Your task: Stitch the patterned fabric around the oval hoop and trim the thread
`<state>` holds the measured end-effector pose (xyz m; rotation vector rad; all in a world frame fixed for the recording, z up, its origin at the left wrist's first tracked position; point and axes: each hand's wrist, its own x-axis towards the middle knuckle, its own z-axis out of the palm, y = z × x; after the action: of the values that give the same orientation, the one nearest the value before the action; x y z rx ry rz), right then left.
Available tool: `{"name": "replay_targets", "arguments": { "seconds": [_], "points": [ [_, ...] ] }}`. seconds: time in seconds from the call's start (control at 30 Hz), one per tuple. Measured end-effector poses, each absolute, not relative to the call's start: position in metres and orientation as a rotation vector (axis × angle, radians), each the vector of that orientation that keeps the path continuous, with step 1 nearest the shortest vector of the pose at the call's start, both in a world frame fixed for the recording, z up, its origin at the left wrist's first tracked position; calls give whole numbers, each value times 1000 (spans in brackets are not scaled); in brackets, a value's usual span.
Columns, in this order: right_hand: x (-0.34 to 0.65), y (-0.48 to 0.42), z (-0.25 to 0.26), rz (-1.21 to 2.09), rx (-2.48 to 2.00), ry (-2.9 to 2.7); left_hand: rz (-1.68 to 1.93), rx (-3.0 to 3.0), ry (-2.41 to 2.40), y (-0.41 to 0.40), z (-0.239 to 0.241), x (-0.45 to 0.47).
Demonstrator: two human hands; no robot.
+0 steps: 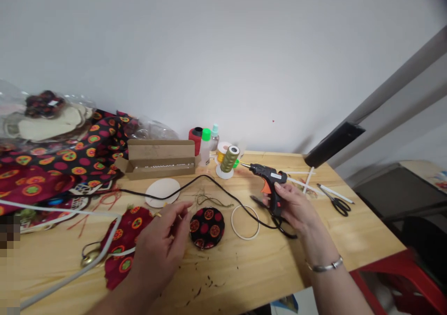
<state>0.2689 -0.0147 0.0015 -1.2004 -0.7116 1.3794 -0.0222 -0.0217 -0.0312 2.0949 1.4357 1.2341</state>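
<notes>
My right hand (291, 203) is wrapped round the handle of a black hot glue gun (268, 173) with an orange trigger. The gun is raised over the table, its nozzle toward the left, and a white glue stick shows at its rear. Loosely curled, my left hand (160, 245) has thumb and fingers slightly apart beside a round pad (207, 228) covered in dark patterned fabric; whether it touches the pad I cannot tell. Between the pad and the gun lies a thin white ring (245, 222). Red patterned fabric (115, 268) lies left of my left hand, partly hidden by it.
A black cord (202, 177) crosses the table over a white oval piece (157, 187). Behind stand an open cardboard box (160, 152), a green-capped bottle (205, 150) and a thread spool (230, 159). Scissors (337, 203) lie right. Patterned cloth (70, 152) is heaped at left.
</notes>
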Motion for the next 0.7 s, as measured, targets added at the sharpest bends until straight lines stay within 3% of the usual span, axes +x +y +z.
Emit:
{"name": "replay_targets", "arguments": {
  "seconds": [0.43,0.7],
  "points": [
    [303,41,-7,1073,-1807,-1020,1225,2310,1357,-20,-39,-19],
    [288,39,6,367,-2106,-1281,1135,2212,1460,-19,-42,-17]
  ]
}}
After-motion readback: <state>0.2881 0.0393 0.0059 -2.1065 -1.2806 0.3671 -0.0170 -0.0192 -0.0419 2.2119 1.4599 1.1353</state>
